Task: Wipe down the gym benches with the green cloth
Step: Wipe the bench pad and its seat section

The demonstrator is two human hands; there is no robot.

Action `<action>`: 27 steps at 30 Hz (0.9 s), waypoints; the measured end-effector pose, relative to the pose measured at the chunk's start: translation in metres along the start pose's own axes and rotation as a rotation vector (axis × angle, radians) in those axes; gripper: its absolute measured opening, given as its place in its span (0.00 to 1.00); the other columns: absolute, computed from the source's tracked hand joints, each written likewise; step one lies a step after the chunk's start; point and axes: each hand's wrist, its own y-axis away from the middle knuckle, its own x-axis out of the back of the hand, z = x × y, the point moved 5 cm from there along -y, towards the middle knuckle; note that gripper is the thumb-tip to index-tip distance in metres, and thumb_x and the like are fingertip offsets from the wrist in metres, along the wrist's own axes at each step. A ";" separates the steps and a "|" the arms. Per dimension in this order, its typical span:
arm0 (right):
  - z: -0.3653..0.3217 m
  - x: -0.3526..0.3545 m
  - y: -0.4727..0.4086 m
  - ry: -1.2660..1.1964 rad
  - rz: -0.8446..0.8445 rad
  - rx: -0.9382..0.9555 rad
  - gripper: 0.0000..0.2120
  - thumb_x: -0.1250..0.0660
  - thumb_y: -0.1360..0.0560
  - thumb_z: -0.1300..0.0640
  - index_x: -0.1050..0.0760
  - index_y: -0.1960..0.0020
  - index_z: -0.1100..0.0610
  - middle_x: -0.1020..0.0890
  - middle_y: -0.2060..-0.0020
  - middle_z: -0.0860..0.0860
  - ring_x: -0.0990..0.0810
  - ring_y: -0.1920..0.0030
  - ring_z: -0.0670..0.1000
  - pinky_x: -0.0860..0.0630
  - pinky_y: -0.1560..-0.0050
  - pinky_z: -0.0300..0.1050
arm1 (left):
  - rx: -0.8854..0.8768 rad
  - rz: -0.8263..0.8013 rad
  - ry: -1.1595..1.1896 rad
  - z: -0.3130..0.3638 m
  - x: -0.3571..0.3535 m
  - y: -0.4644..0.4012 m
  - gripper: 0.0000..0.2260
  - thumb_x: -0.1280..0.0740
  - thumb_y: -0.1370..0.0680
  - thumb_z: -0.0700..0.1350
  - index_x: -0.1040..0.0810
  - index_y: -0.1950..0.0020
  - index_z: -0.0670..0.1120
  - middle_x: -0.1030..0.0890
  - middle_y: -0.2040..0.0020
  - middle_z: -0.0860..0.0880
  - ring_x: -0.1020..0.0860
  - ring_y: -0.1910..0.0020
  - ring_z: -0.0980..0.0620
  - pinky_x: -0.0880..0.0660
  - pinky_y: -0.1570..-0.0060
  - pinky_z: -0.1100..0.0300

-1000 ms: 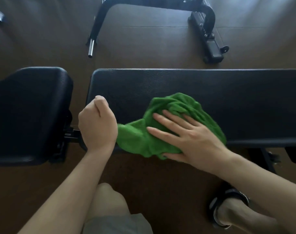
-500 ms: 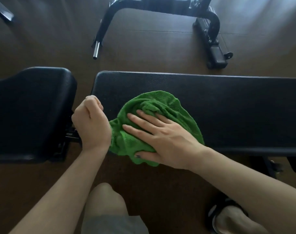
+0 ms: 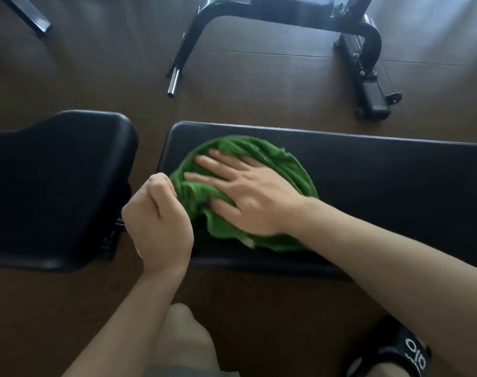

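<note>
The green cloth (image 3: pixel 286 164) lies bunched on the left end of the long black bench pad (image 3: pixel 381 186). My right hand (image 3: pixel 248 197) presses flat on the cloth, fingers straight and pointing left. My left hand (image 3: pixel 158 224) is a closed fist at the pad's near left corner, touching the cloth's edge; nothing shows inside it. A separate black seat pad (image 3: pixel 55 180) sits to the left across a narrow gap.
Beyond the bench, a black metal equipment frame (image 3: pixel 368 50) with a chrome peg (image 3: pixel 173 83) stands on the brown floor. A dark bar (image 3: pixel 28 14) is at top left. My knee (image 3: pixel 188 338) and sandalled foot (image 3: pixel 395 355) are below the bench.
My right hand has slid the cloth left and away from the near edge, toward the pad's left end. The left fist has stayed at the corner.
</note>
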 end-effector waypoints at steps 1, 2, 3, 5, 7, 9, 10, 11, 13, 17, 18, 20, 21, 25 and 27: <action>0.004 0.003 -0.019 -0.004 0.023 -0.041 0.27 0.53 0.17 0.39 0.47 0.18 0.36 0.47 0.16 0.44 0.53 0.17 0.48 0.50 0.18 0.55 | -0.002 -0.008 -0.036 -0.001 -0.001 -0.001 0.20 0.46 0.18 0.38 0.37 0.71 0.41 0.37 0.76 0.50 0.37 0.76 0.53 0.43 0.72 0.64; 0.011 0.006 -0.034 -0.018 0.051 -0.096 0.27 0.52 0.17 0.39 0.45 0.18 0.36 0.46 0.16 0.43 0.52 0.17 0.47 0.50 0.19 0.55 | -0.008 -0.020 -0.082 -0.002 -0.002 -0.001 0.20 0.45 0.18 0.39 0.37 0.71 0.42 0.37 0.76 0.51 0.36 0.76 0.52 0.43 0.72 0.64; 0.020 0.009 -0.043 -0.037 0.080 -0.159 0.26 0.51 0.16 0.39 0.44 0.18 0.36 0.45 0.17 0.43 0.51 0.17 0.47 0.50 0.19 0.54 | -0.011 -0.035 -0.124 -0.004 -0.003 -0.002 0.20 0.45 0.18 0.39 0.37 0.71 0.42 0.37 0.76 0.51 0.36 0.76 0.52 0.43 0.73 0.64; 0.045 0.014 -0.044 -0.052 0.128 -0.286 0.26 0.49 0.16 0.39 0.42 0.19 0.37 0.41 0.18 0.45 0.47 0.18 0.49 0.49 0.19 0.53 | -0.013 -0.048 -0.174 -0.006 -0.004 -0.004 0.20 0.46 0.18 0.40 0.38 0.71 0.43 0.37 0.77 0.51 0.37 0.76 0.50 0.44 0.73 0.63; 0.081 0.019 -0.021 -0.035 0.153 -0.435 0.26 0.50 0.16 0.39 0.40 0.19 0.40 0.33 0.23 0.48 0.39 0.21 0.53 0.44 0.23 0.52 | -0.012 -0.046 -0.199 -0.006 -0.003 -0.004 0.20 0.46 0.18 0.40 0.38 0.72 0.43 0.38 0.77 0.52 0.37 0.77 0.50 0.43 0.73 0.61; 0.123 0.026 0.021 -0.009 0.170 -0.609 0.24 0.50 0.16 0.39 0.34 0.23 0.44 0.26 0.30 0.53 0.33 0.27 0.57 0.39 0.28 0.54 | -0.031 -0.043 -0.206 -0.004 -0.004 -0.003 0.21 0.46 0.18 0.40 0.39 0.72 0.46 0.38 0.77 0.52 0.36 0.77 0.50 0.43 0.74 0.62; 0.141 0.030 0.045 -0.008 0.179 -0.686 0.23 0.50 0.16 0.40 0.31 0.26 0.46 0.25 0.32 0.54 0.31 0.29 0.59 0.38 0.29 0.55 | -0.034 -0.045 -0.206 -0.003 -0.004 -0.003 0.21 0.46 0.18 0.40 0.39 0.72 0.47 0.38 0.77 0.52 0.36 0.77 0.50 0.43 0.74 0.62; 0.154 0.034 0.068 -0.017 0.191 -0.754 0.22 0.50 0.15 0.41 0.29 0.28 0.49 0.25 0.33 0.55 0.31 0.29 0.60 0.38 0.29 0.55 | -0.030 -0.046 -0.204 -0.003 -0.005 -0.002 0.21 0.46 0.18 0.40 0.39 0.73 0.47 0.38 0.77 0.52 0.36 0.77 0.50 0.43 0.73 0.61; 0.164 0.037 0.100 -0.044 0.216 -0.859 0.21 0.49 0.15 0.42 0.28 0.29 0.51 0.26 0.32 0.55 0.34 0.27 0.59 0.41 0.26 0.55 | -0.022 -0.045 -0.194 -0.003 -0.006 -0.001 0.21 0.47 0.18 0.41 0.39 0.72 0.47 0.37 0.77 0.52 0.37 0.77 0.51 0.42 0.73 0.60; 0.152 0.030 0.076 0.021 0.213 -0.951 0.27 0.54 0.17 0.39 0.31 0.27 0.50 0.29 0.28 0.56 0.36 0.25 0.58 0.43 0.24 0.59 | -0.047 -0.056 -0.190 -0.002 -0.009 0.000 0.22 0.48 0.17 0.43 0.37 0.72 0.46 0.35 0.77 0.50 0.36 0.77 0.50 0.40 0.72 0.59; 0.142 0.029 0.055 0.032 0.207 -0.935 0.27 0.54 0.17 0.38 0.30 0.29 0.50 0.28 0.29 0.56 0.34 0.26 0.59 0.42 0.25 0.59 | -0.052 -0.059 -0.191 -0.003 -0.010 0.000 0.22 0.48 0.17 0.43 0.37 0.72 0.47 0.35 0.77 0.50 0.36 0.77 0.51 0.40 0.72 0.59; 0.115 0.026 0.005 0.034 0.194 -0.847 0.27 0.54 0.17 0.38 0.28 0.31 0.51 0.26 0.31 0.57 0.31 0.29 0.60 0.39 0.28 0.59 | -0.054 -0.072 -0.192 -0.003 -0.010 0.001 0.22 0.48 0.17 0.43 0.36 0.72 0.46 0.35 0.76 0.50 0.35 0.77 0.50 0.39 0.72 0.58; 0.097 0.025 -0.021 0.024 0.183 -0.788 0.27 0.54 0.17 0.38 0.28 0.31 0.51 0.25 0.31 0.56 0.30 0.29 0.61 0.39 0.29 0.59 | -0.054 -0.078 -0.198 -0.003 -0.010 0.001 0.22 0.48 0.17 0.43 0.36 0.72 0.45 0.35 0.76 0.50 0.35 0.77 0.49 0.38 0.72 0.57; 0.048 0.018 -0.076 -0.009 0.166 -0.606 0.26 0.54 0.17 0.40 0.30 0.29 0.52 0.26 0.31 0.54 0.32 0.29 0.59 0.40 0.28 0.60 | -0.039 -0.079 -0.224 -0.003 -0.009 0.000 0.21 0.47 0.18 0.42 0.38 0.72 0.45 0.37 0.77 0.50 0.37 0.77 0.50 0.41 0.72 0.58; 0.057 0.018 -0.054 -0.049 0.197 -0.545 0.25 0.52 0.17 0.41 0.32 0.26 0.49 0.26 0.30 0.52 0.32 0.27 0.57 0.40 0.27 0.57 | -0.046 -0.084 -0.225 -0.003 -0.008 0.000 0.21 0.47 0.18 0.41 0.38 0.72 0.44 0.37 0.77 0.51 0.38 0.77 0.50 0.42 0.72 0.58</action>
